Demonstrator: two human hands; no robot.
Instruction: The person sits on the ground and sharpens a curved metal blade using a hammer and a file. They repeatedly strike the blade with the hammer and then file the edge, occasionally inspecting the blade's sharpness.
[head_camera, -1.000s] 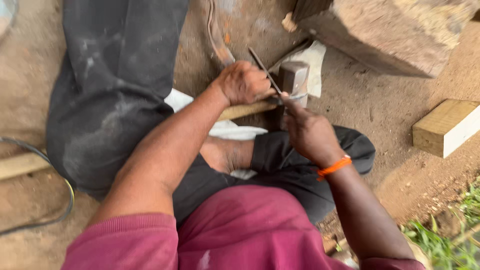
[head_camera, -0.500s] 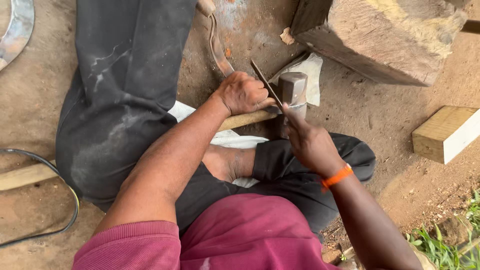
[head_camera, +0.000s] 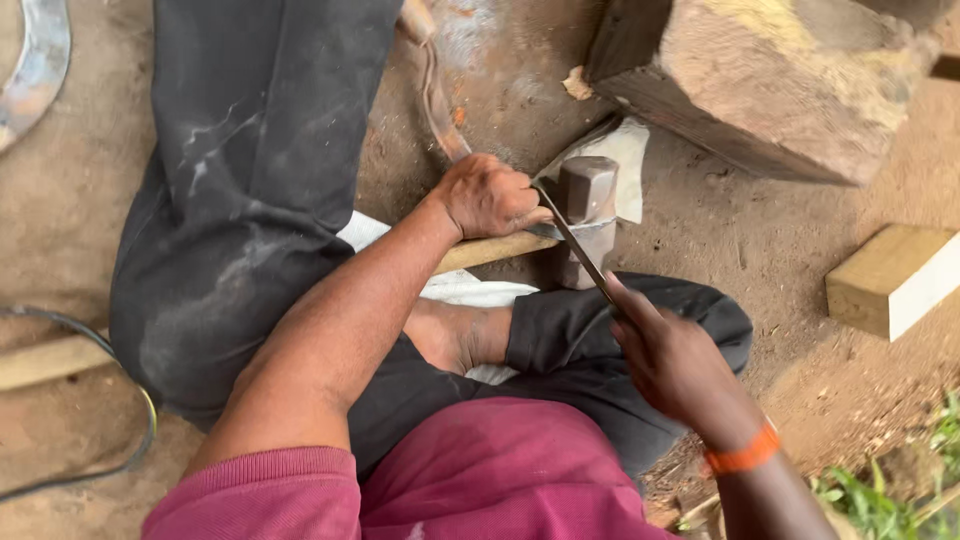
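Far left – curved metal strip at the top corner, black cable looping over the dirt below it. Seated person: dark trouser leg runs down the left-centre, maroon shirt at the bottom.

Left hand is curled into a fist, clamped around the near end of a curved blade where it meets the wooden handle. Blade's long axis runs up and slightly left from the fist toward the top edge; handle runs the other way, lower left under the forearm, near-horizontal. Fist rests just beside the metal hammer head, which stands on end on the dirt, on a pale scrap.

File – thin, dark, long axis diagonal, tip up-left at the left hand's fingers, tail down-right into the right hand. It crosses in front of the hammer head. Right hand's fingers are closed around the file's lower end, orange band on that wrist.

Bare foot tucked between the arms. Right side: big rough wood block top, small pale wood offcut well apart, grass at bottom corner.
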